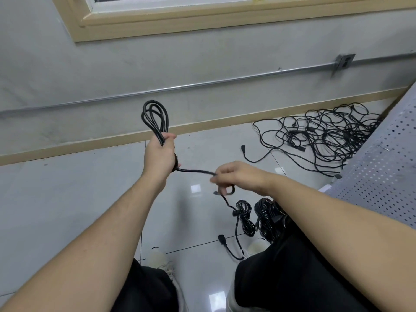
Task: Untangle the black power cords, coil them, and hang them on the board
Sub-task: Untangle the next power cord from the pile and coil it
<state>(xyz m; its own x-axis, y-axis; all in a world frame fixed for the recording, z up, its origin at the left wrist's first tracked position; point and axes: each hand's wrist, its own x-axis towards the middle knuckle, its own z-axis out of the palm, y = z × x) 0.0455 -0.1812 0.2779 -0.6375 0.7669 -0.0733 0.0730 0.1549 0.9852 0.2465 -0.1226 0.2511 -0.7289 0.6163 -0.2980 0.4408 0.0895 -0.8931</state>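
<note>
My left hand (160,154) grips a coiled black power cord (155,119) held upright, its loops standing above my fist. A stretch of the same cord runs right from under that fist to my right hand (236,176), which pinches it, with a small loop below the fingers. From there the cord drops to the floor and ends in a plug (221,239). A large tangled pile of black cords (326,140) lies on the floor at the right by the wall. Two coiled bundles (245,216) (266,218) lie near my right knee. The perforated grey board (382,176) slants along the right edge.
I sit over a glossy tiled floor (90,199), legs in black trousers and light shoes at the bottom. A grey wall with a metal conduit (202,83), an outlet box (344,61) and a wooden baseboard runs across the back. A window frame is at the top.
</note>
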